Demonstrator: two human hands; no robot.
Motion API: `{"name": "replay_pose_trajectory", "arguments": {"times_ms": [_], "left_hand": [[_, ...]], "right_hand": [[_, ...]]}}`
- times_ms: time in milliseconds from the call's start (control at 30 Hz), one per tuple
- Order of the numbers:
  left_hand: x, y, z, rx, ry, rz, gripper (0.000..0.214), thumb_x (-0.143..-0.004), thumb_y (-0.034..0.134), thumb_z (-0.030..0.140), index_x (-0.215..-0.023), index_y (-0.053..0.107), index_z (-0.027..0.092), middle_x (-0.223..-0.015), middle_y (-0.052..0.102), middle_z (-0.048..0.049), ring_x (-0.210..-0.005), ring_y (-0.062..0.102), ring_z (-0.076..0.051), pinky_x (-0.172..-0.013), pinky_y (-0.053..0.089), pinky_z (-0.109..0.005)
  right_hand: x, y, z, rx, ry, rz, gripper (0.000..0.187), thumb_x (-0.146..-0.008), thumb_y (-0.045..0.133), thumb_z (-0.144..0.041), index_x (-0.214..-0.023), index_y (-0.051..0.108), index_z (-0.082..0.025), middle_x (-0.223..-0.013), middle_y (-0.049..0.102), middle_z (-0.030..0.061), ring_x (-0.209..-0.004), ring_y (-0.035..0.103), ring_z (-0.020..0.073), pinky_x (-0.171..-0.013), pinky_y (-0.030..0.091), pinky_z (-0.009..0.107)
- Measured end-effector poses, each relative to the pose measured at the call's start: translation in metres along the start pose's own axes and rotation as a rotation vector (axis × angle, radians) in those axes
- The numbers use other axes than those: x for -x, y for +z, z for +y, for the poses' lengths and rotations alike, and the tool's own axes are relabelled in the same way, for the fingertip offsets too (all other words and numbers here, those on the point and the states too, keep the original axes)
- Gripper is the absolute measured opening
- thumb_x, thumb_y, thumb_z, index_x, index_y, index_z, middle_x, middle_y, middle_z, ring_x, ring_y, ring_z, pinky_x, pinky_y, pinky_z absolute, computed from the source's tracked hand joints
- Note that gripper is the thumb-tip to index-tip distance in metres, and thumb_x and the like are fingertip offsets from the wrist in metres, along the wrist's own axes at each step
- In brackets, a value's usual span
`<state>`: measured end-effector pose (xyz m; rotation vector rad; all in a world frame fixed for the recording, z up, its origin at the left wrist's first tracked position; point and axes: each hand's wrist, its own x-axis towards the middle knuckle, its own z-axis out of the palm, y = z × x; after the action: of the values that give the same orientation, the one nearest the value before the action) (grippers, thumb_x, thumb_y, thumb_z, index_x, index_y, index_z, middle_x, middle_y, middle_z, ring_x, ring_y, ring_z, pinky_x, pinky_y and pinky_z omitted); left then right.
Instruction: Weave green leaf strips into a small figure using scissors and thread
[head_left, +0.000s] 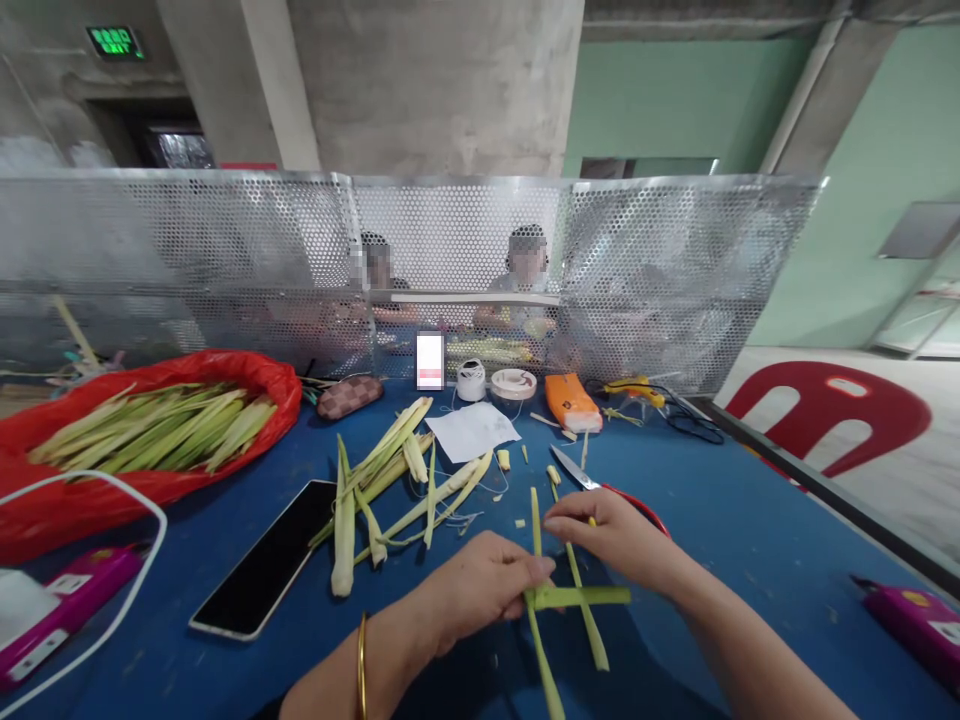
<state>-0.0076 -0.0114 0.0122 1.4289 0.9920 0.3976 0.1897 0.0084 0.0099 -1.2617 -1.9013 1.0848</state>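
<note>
My left hand (491, 580) pinches green leaf strips (545, 680) where they cross. One runs lengthwise toward and away from me; another, a folded crosswise strip (607, 595), points right. Close by on the right is my right hand (611, 530), its thumb and fingers drawn together beside the upper end of the lengthwise strip. What those fingers grip is hidden, though a small yellow bit shows between them. Beneath that hand passes a second long leaf strip (592, 640). Scissors (576, 467) with red handles lie just beyond, partly covered by the right hand.
Loose husk leaves (343, 540) lie left of my hands, near a black-screened phone (266, 560). A red bag (277, 375) holds more leaves. Farther back are white paper (471, 430), a thread spool (471, 380), tape roll (513, 384) and orange tissue pack (570, 400). Two people sit behind the perforated partition (465, 210).
</note>
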Motion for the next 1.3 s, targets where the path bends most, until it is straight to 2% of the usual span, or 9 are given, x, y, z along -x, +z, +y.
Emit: {"name": "replay_pose_trajectory", "arguments": {"times_ms": [200,367,533,633,767,900,1067,1233,1300], "left_hand": [[-0.004,0.005,-0.005,-0.045,-0.014,-0.001,0.037,-0.08,0.052,0.045,-0.055,0.052,0.017,-0.043,0.043,0.006,-0.041,0.032,-0.007,-0.048,0.023,-0.024],[-0.006,0.008,-0.007,0.002,-0.067,-0.025,0.033,-0.076,0.05,0.036,-0.049,0.047,0.018,-0.041,0.044,0.0049,-0.039,0.034,-0.007,-0.047,0.024,-0.024],[-0.002,0.01,-0.001,0.056,-0.076,-0.119,0.029,-0.073,0.05,0.031,-0.047,0.049,0.018,-0.038,0.046,0.0042,-0.036,0.033,-0.006,-0.045,0.021,-0.023],[-0.002,0.009,-0.004,0.041,-0.042,-0.116,0.029,-0.075,0.053,0.034,-0.051,0.055,0.016,-0.039,0.048,0.0038,-0.036,0.031,-0.006,-0.044,0.021,-0.024],[-0.007,0.002,-0.007,0.293,-0.026,0.058,0.039,-0.076,0.059,0.05,-0.079,0.07,0.012,-0.048,0.054,0.0027,-0.041,0.042,-0.008,-0.047,0.032,-0.022],[-0.011,-0.008,-0.004,0.639,0.112,0.229,0.042,-0.073,0.071,0.045,-0.101,0.069,0.013,-0.074,0.069,-0.0047,-0.072,0.063,-0.012,-0.071,0.045,-0.022],[-0.012,-0.01,0.001,0.747,0.21,0.325,0.041,-0.069,0.077,0.031,-0.106,0.067,0.014,-0.086,0.073,-0.0079,-0.087,0.066,-0.017,-0.081,0.047,-0.026],[-0.011,-0.011,0.003,0.746,0.272,0.396,0.042,-0.07,0.077,0.032,-0.107,0.067,0.014,-0.087,0.074,-0.0074,-0.091,0.065,-0.016,-0.09,0.044,-0.027],[-0.011,-0.011,0.002,0.731,0.288,0.428,0.041,-0.07,0.077,0.032,-0.106,0.068,0.014,-0.089,0.074,-0.008,-0.094,0.064,-0.017,-0.093,0.042,-0.028]], "right_hand": [[0.001,0.021,-0.007,-0.284,0.117,-0.055,0.028,-0.075,0.065,-0.042,-0.067,0.066,-0.016,-0.054,0.053,-0.003,-0.05,0.044,0.0098,-0.05,0.035,0.022],[0.004,0.04,-0.014,-0.445,0.198,0.125,0.029,-0.069,0.068,-0.042,-0.061,0.062,-0.015,-0.046,0.047,-0.0045,-0.044,0.042,0.0083,-0.045,0.033,0.021],[0.007,0.047,-0.013,-0.468,0.173,0.192,0.025,-0.071,0.065,-0.039,-0.063,0.062,-0.016,-0.045,0.046,-0.0049,-0.041,0.041,0.0084,-0.044,0.032,0.021],[0.008,0.046,-0.01,-0.298,0.053,0.22,0.024,-0.078,0.059,-0.037,-0.065,0.062,-0.017,-0.049,0.049,-0.0037,-0.045,0.045,0.0106,-0.046,0.035,0.022],[0.008,0.03,-0.008,0.056,-0.178,0.492,0.023,-0.087,0.052,-0.037,-0.091,0.068,-0.02,-0.08,0.066,0.0034,-0.075,0.059,0.0179,-0.069,0.045,0.027],[0.006,0.022,-0.008,0.001,-0.093,0.824,0.021,-0.086,0.052,-0.04,-0.087,0.062,-0.021,-0.078,0.062,0.0014,-0.073,0.055,0.0181,-0.068,0.043,0.028],[0.001,0.042,0.0,-0.443,0.156,0.546,0.023,-0.072,0.064,-0.042,-0.075,0.058,-0.02,-0.07,0.057,0.0004,-0.068,0.054,0.018,-0.063,0.044,0.027],[0.005,0.042,0.002,-0.374,0.104,0.861,0.028,-0.075,0.064,-0.044,-0.09,0.056,-0.022,-0.083,0.059,0.0026,-0.077,0.055,0.0197,-0.069,0.045,0.028],[0.008,0.041,-0.004,-0.232,0.027,0.849,0.024,-0.081,0.059,-0.046,-0.084,0.058,-0.022,-0.08,0.059,0.0027,-0.075,0.054,0.0198,-0.069,0.045,0.028]]}}
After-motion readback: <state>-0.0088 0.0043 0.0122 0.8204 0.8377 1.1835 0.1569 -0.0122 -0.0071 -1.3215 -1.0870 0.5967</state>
